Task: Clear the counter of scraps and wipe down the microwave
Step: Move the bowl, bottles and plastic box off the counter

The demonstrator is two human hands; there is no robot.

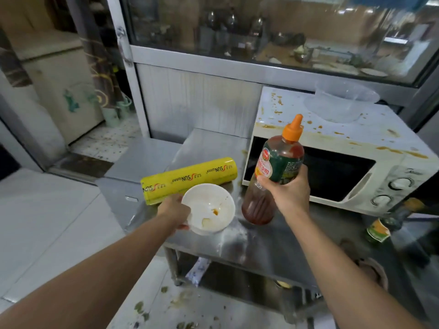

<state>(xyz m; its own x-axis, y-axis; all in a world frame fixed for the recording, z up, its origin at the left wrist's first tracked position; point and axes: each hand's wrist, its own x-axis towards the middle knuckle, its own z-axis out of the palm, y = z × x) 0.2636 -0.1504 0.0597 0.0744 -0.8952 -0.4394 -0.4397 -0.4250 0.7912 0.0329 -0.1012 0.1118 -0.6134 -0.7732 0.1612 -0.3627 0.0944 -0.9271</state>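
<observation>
— Standing at the back right of the steel surface [273, 243], the white microwave [332, 167] has its door shut and brown splashes across its top. See it?

— Yes. A clear plastic tub [342, 100] sits on top of it, toward the rear.

— And the hands?

— The right hand [288, 193] grips a sauce bottle [275, 172] with an orange cap; its fingers are curled round the bottle's middle, which is tilted, just in front of the microwave door. I cannot tell whether the bottle's base touches the surface.

— The left?

— The left hand [175, 212] holds a white bowl [209, 207] by its near rim, fingers closed on the edge. Inside are an orange-brown smear and a pale scrap.

— What lies around them?

— 1 yellow roll of cling wrap [190, 179] lies on its side just behind the bowl. A dark bottle with a green and orange label [382, 224] stands near the microwave's right front corner. Green scraps [142, 307] are scattered on the floor below.
</observation>
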